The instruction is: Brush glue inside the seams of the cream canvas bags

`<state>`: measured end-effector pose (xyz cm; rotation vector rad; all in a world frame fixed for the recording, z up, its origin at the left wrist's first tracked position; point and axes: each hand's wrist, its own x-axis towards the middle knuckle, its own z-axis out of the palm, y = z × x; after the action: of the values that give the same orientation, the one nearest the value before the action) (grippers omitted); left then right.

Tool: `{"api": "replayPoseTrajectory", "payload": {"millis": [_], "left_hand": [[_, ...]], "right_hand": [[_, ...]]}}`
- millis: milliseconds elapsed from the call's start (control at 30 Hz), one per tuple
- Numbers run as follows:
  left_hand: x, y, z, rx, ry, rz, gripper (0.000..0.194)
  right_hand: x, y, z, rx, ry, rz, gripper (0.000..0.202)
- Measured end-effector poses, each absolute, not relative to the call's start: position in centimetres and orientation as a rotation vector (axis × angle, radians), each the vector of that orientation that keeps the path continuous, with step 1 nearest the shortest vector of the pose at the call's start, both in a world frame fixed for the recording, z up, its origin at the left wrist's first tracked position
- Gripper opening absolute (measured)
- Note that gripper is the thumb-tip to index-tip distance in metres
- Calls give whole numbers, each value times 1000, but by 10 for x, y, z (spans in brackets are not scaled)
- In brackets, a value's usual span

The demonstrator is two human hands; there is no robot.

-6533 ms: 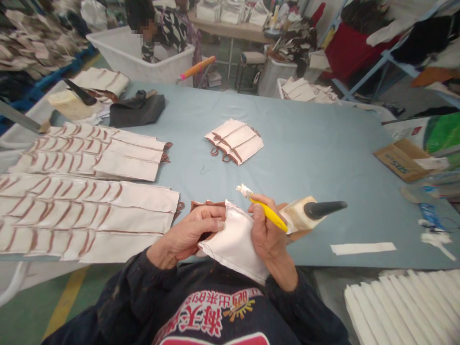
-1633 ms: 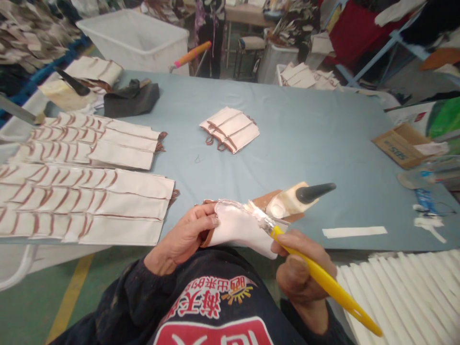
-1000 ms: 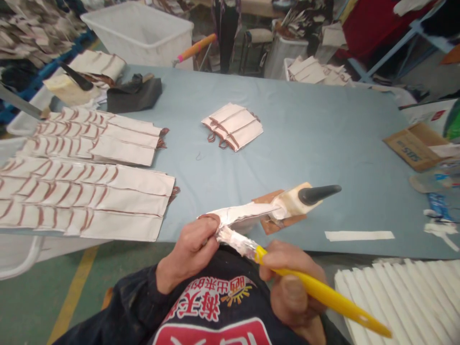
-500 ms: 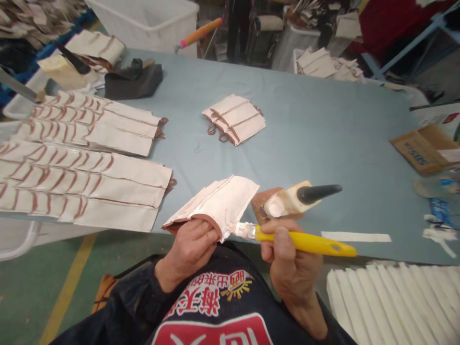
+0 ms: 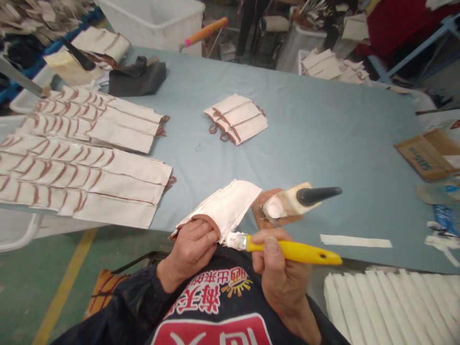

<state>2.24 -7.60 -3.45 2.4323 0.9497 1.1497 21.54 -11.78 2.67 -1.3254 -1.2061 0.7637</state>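
My left hand [image 5: 192,249] grips the brown-edged end of a cream fabric piece [image 5: 230,203] at the table's near edge, with its fingers partly tucked under the brown trim. More layers of the same material show beneath that piece. In my right hand [image 5: 282,270] is a brush with a yellow handle [image 5: 305,252]. Its white-coated bristles touch the corner of the fabric piece beside my left fingers. Just beyond the brush stands a whitish container [image 5: 287,203] with a black handle or spout, resting on a brown pad [image 5: 260,203].
Overlapping rows of cream pieces with brown edges [image 5: 122,187] cover the table's left side. A small stack [image 5: 239,117] lies mid-table. A black cloth [image 5: 138,79], a cardboard box [image 5: 426,155] and a white strip [image 5: 355,241] are around. White rolls or folds [image 5: 391,302] sit at lower right.
The brush has moved slightly left and down along the corner of the fabric piece. My left hand keeps its grip, and the view has shifted a little.
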Motion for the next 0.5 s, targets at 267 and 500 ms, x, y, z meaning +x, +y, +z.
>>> {"api": "replayPoseTrajectory", "payload": {"millis": [267, 500], "left_hand": [[22, -80, -44, 2395, 967, 1143, 25], [34, -89, -48, 2053, 1043, 1044, 20]], "right_hand": [[218, -127, 30, -1307, -1122, 791, 32], [245, -129, -1, -1261, -1095, 942, 31]]}}
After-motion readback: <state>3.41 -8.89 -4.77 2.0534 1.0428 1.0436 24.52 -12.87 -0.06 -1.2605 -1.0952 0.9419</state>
